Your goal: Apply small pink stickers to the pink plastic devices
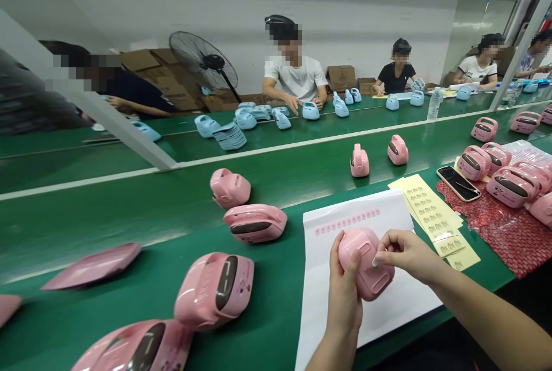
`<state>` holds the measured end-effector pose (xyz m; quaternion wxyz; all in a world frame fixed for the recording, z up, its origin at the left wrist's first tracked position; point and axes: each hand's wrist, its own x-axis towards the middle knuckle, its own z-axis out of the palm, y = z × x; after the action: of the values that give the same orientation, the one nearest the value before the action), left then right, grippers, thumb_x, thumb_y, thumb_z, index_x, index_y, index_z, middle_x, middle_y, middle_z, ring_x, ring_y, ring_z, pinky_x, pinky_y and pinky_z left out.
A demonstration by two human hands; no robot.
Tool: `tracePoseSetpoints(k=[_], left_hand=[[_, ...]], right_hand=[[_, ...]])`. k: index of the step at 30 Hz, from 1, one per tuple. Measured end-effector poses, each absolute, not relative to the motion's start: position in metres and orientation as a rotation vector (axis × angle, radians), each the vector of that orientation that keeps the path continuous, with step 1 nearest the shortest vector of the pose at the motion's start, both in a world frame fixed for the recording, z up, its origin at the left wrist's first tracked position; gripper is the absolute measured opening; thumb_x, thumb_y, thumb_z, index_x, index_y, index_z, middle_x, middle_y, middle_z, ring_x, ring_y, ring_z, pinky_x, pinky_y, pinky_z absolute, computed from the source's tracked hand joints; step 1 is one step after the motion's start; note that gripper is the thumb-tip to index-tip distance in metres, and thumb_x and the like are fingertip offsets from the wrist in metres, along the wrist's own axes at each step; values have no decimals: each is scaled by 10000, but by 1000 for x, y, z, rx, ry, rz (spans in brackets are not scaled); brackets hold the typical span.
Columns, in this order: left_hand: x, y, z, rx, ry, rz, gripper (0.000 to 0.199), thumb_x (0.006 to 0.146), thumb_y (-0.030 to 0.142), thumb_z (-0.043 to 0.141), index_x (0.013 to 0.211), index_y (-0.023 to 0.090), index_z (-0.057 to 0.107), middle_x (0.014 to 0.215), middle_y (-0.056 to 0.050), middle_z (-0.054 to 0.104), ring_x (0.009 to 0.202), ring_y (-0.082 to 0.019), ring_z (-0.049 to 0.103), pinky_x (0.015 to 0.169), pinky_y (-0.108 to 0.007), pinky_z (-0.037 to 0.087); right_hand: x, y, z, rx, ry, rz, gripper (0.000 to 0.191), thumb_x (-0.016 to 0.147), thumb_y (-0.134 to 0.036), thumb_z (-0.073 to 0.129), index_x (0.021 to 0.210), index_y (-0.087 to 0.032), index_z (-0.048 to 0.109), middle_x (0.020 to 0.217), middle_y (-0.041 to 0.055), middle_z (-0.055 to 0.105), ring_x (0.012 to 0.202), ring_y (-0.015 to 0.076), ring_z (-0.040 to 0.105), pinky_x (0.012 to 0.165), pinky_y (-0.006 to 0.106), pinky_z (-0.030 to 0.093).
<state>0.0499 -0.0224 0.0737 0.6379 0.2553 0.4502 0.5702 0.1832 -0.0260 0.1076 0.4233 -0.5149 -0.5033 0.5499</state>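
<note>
My left hand (346, 285) is wrapped round the left side of a pink plastic case (366, 259), holding it tilted above a white paper sheet (319, 290). On the case's face are raised oblong bars. My right hand (399, 253) is at the case's right side, thumb and forefinger pinched on a small whitish piece that touches or nearly touches the surface; too little of it shows to name it. A row of small pink stickers (347, 222) runs along the sheet's upper part.
Pink cases (215, 290) stand left and beyond the sheet. Yellow sticker sheets (431, 215), a phone (458, 183) and red bubble wrap (495, 221) with more cases lie right. Several people work across the green belt (302, 161) with blue cases (310, 110).
</note>
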Motion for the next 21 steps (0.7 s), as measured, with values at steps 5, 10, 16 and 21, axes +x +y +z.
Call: tracePoseSetpoints(k=[5, 10, 16, 21], left_hand=[[50, -22, 74, 581, 1030, 1301, 695, 601, 516, 736, 1209, 283, 493, 1214, -78, 557, 1064, -288, 567, 832, -378, 493], [50, -23, 70, 559, 1017, 1298, 759, 585, 463, 769, 1247, 277, 448, 1179, -93, 573, 1045, -293, 576, 824, -395, 496], [49, -24, 57, 582, 961, 1257, 831, 571, 323, 800, 1301, 246, 412, 1113, -87, 636, 1054, -293, 580, 854, -388, 479], [30, -22, 41, 405, 898, 1274, 694, 607, 384, 748, 1243, 233, 515, 950, -58, 713, 998, -310, 611, 829, -403, 501]], right_hand=[[177, -32, 103, -1357, -1434, 973, 113, 703, -266, 632, 624, -216, 569, 648, -17, 514, 576, 121, 425, 562, 265, 386], [170, -36, 87, -1319, -1603, 544, 108, 786, -228, 534, 683, -230, 568, 674, 23, 513, 631, 165, 456, 589, 307, 397], [168, -31, 80, -1244, -1576, 678, 132, 810, -275, 513, 687, -230, 528, 648, 9, 495, 600, 156, 451, 573, 305, 387], [182, -26, 74, -1152, -1223, 930, 234, 796, -452, 550, 858, -228, 530, 795, 27, 559, 775, 179, 540, 737, 331, 432]])
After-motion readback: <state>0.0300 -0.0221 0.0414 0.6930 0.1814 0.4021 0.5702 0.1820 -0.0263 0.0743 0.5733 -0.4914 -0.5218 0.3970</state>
